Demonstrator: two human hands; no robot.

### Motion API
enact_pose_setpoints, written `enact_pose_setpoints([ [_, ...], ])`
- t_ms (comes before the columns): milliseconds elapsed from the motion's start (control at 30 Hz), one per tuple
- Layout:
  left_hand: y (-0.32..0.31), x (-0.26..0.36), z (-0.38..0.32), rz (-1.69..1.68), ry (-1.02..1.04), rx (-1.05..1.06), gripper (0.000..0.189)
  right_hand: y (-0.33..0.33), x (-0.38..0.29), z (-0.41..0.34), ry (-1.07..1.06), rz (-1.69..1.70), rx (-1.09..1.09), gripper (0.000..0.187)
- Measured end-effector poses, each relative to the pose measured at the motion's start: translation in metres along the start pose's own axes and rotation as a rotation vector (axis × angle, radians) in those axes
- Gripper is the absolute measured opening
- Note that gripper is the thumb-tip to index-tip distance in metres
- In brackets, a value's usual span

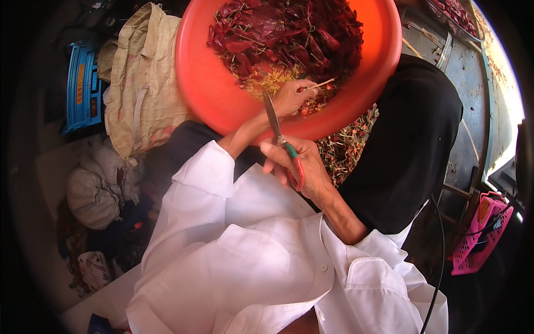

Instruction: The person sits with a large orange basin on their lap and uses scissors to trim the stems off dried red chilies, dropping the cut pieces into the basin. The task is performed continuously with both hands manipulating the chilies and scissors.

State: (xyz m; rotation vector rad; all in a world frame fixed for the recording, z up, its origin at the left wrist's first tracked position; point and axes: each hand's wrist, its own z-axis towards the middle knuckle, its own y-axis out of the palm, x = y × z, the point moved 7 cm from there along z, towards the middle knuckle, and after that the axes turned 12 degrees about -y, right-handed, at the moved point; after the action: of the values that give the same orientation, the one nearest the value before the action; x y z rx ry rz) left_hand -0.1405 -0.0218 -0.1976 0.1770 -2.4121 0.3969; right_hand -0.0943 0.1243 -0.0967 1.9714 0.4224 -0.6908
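A large red-orange plastic basin point(200, 83) holds a heap of dried red chili peppers point(288, 33), with yellow seeds point(273, 79) spread at the near side. Inside it, close to the near rim, my left hand point(294, 98) pinches a thin pale dry stalk point(325, 83) between thumb and fingers; a bit of red shows at the fingertips. Nearer my body, my right hand point(298, 165) grips scissors point(273, 117) by handles wrapped in green and red. The blades look closed together and point away from me, passing beside my left wrist.
Cut stems and red bits point(348, 146) lie in a pile below the basin, beside my dark-trousered leg point(409, 137). A beige woven sack point(142, 83) stands left of the basin, a blue object point(83, 85) beyond it. A pink plastic basket point(479, 238) and a black cable point(442, 250) are at right.
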Motion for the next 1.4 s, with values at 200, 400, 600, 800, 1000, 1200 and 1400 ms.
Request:
enact_pose_setpoints([
  [200,-0.027,0.021,-0.034,-0.391,0.016,-0.061,0.032,0.008,-0.007,-0.006,-0.058,-0.116,-0.036,0.037],
  [400,-0.026,0.034,-0.088,-0.589,0.093,-0.059,0.03,0.024,-0.029,-0.02,-0.119,-0.188,-0.093,0.04],
  [600,-0.023,0.026,-0.103,-0.693,0.111,-0.042,0.027,0.033,-0.028,-0.023,-0.163,-0.274,-0.135,0.038],
  [800,-0.037,0.02,-0.085,-0.789,0.126,-0.057,0.026,0.026,-0.013,-0.017,-0.121,-0.28,-0.107,0.042],
  [1000,-0.044,0.017,-0.082,-0.888,0.173,-0.028,0.026,0.012,-0.018,-0.015,-0.123,-0.25,-0.008,0.045],
  [1200,-0.041,0.019,-0.09,-0.779,0.239,0.028,0.025,0.005,-0.035,-0.017,-0.213,-0.154,0.095,0.037],
  [1400,0.016,0.004,-0.122,-0.637,0.146,-0.217,0.029,0.01,-0.051,-0.025,-0.447,-0.208,0.039,0.038],
])
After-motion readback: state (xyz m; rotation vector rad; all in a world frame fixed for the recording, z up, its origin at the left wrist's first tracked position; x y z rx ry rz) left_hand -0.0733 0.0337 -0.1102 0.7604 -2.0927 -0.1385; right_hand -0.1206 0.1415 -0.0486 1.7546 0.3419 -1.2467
